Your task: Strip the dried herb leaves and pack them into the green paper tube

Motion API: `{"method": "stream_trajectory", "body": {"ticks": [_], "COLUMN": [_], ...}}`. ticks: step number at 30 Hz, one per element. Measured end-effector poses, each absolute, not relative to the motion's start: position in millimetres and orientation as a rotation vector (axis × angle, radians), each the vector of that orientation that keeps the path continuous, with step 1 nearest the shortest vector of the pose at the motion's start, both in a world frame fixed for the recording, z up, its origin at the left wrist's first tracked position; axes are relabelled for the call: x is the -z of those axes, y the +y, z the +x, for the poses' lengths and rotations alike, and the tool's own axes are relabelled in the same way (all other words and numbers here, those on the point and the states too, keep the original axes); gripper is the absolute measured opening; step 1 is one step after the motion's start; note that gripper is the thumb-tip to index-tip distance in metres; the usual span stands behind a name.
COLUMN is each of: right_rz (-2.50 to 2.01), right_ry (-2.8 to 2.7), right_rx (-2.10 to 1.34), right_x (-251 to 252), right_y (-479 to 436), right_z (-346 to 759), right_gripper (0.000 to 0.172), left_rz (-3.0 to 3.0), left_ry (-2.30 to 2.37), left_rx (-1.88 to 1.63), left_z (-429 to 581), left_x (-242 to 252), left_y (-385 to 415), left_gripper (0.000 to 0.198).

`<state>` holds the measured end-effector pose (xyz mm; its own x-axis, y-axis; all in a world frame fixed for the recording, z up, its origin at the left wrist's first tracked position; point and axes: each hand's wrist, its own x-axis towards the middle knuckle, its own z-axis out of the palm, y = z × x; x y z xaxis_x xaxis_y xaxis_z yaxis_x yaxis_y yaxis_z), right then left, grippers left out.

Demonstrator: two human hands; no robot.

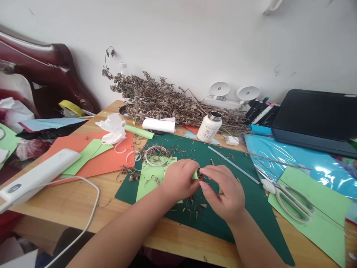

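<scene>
My left hand (181, 176) is closed around a small rolled tube of light green paper (195, 174). Dark dried leaves (199, 172) show at the tube's open end. There, the thumb and fingertips of my right hand (224, 188) are bent in around the leaves. Below both hands lies a dark green cutting mat (228, 223) strewn with leaf crumbs. A light green sheet (145, 186) rests on the mat, partly under my left forearm. On the sheet's far end sits a roll of clear tape (156, 155) with dried bits inside its ring.
Behind the mat lie a heap of dried plant stalks (164, 98), a green paper roll (139, 131), a white paper roll (158, 125) and an uncapped white bottle (209, 126). Scissors (292, 201) and a glue stick (233, 165) are at right; a white power strip (41, 175) is at left.
</scene>
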<state>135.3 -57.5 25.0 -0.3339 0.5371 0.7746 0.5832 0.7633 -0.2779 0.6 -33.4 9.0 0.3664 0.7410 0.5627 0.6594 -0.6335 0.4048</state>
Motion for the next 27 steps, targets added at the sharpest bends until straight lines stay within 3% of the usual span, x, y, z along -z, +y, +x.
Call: {"method": "stream_trajectory", "body": {"ticks": [8,14,23,27], "right_rz": [-0.814,-0.775,-0.789,-0.686], "right_ry": [-2.058,-1.941,-2.104,-2.059], "right_rx": [0.343,0.108,0.032,0.017], "right_x": [-21,-19,-23,-20], "right_y": [-59,-55,-55,-54], "right_z": [132,137,139,143], "right_gripper": [0.031,0.033,0.025,0.03], "left_rz": [2.478,2.507,2.636,2.643], "left_ry": [1.403,1.473,1.34,1.316], "left_rx": [-1.122,-1.128,-1.246,-1.349], "left_z": [-1,0,-1,-2], "left_x": [-10,-11,-11,-12], "left_y": [-34,-34,-35,-36], "left_gripper": [0.009,0.011,0.014,0.011]}}
